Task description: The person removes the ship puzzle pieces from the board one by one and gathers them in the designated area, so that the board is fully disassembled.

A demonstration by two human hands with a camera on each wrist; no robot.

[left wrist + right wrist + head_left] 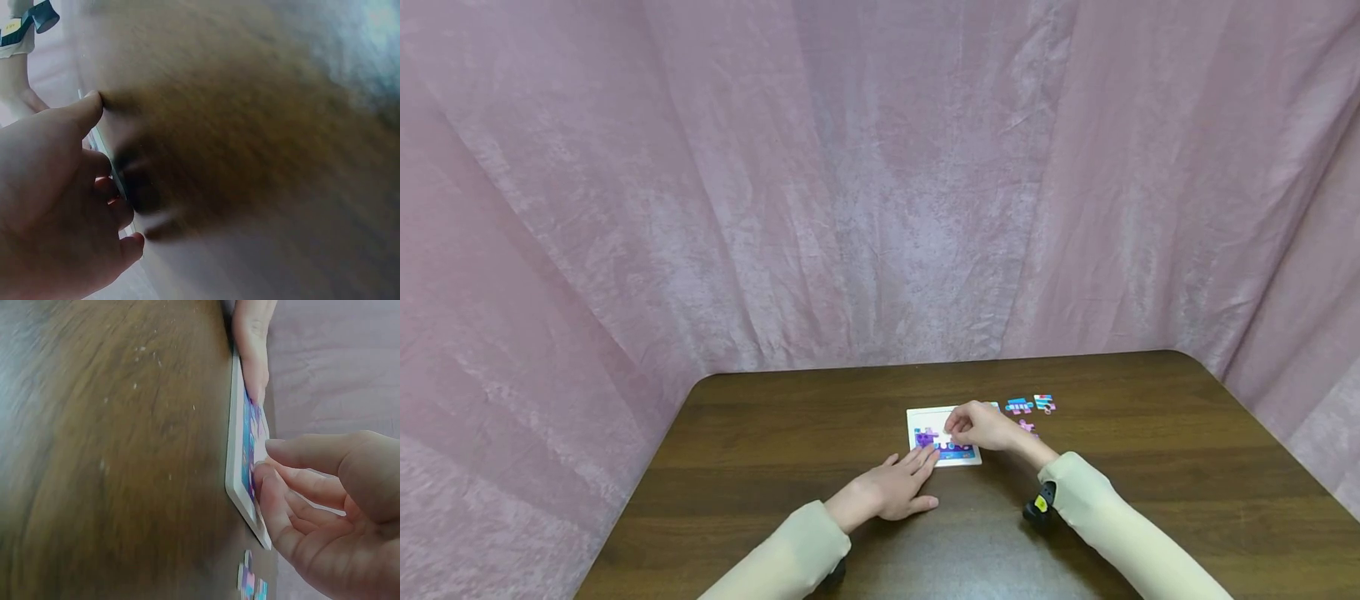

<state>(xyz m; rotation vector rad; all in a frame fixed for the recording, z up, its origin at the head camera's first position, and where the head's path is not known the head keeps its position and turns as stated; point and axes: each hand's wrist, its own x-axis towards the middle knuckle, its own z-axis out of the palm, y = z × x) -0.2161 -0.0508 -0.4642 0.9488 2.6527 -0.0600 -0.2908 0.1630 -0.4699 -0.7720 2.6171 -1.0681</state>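
Observation:
A white-framed jigsaw board (pixel 922 412) lies on the table, partly filled with purple and blue pieces along its near side. My left hand (pixel 895 489) lies palm down with fingers spread, its fingertips on the board's near left part. Over the middle of the board, my right hand (pixel 983 425) brings curled thumb and forefinger together on a small pale puzzle piece (pixel 947 435), mostly hidden by the fingers. In the right wrist view the thumb and forefinger (pixel 270 484) are close to the board's surface (pixel 236 437).
Right of the board lie loose puzzle pieces: a blue one (pixel 1019 406), a multicoloured one (pixel 1044 403), and a pink one (pixel 1027 426) partly behind the right wrist. They rest on the brown wooden table (pixel 760 467). A pink curtain (pixel 880 183) hangs behind the far edge.

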